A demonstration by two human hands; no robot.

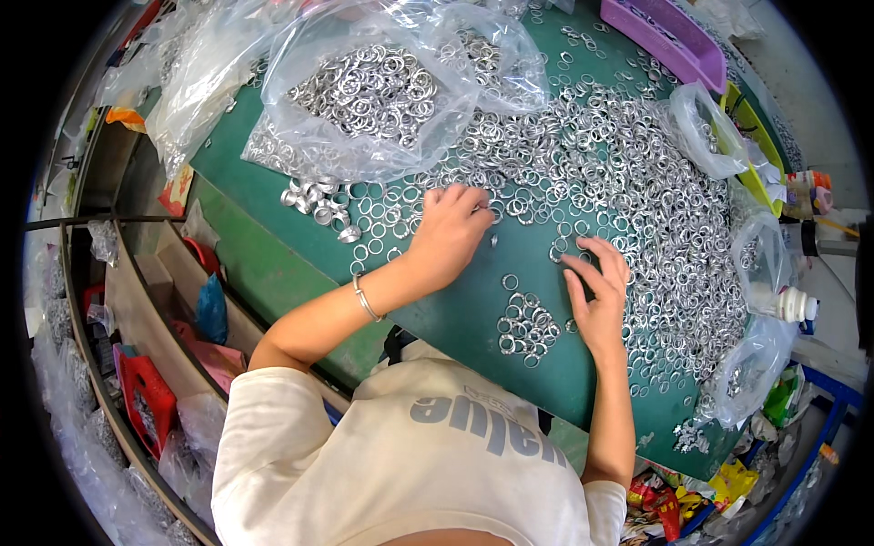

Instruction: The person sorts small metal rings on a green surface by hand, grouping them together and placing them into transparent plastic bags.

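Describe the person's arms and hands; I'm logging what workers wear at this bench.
Both forearms are bare, with no gloves on the left hand or the right hand. A thin silver bangle circles the left wrist. The right wrist shows nothing worn. Short cream T-shirt sleeves end at the upper arms.

a person in a pale shirt leans over a green tabletop (473, 318) strewn with small metal rings (637, 182). the left hand (451, 227) curls, knuckles up, among rings near the middle. the right hand (601, 296) lies flat beside a small ring cluster (526, 326). a clear bag of rings (382, 91) sits at the far edge.
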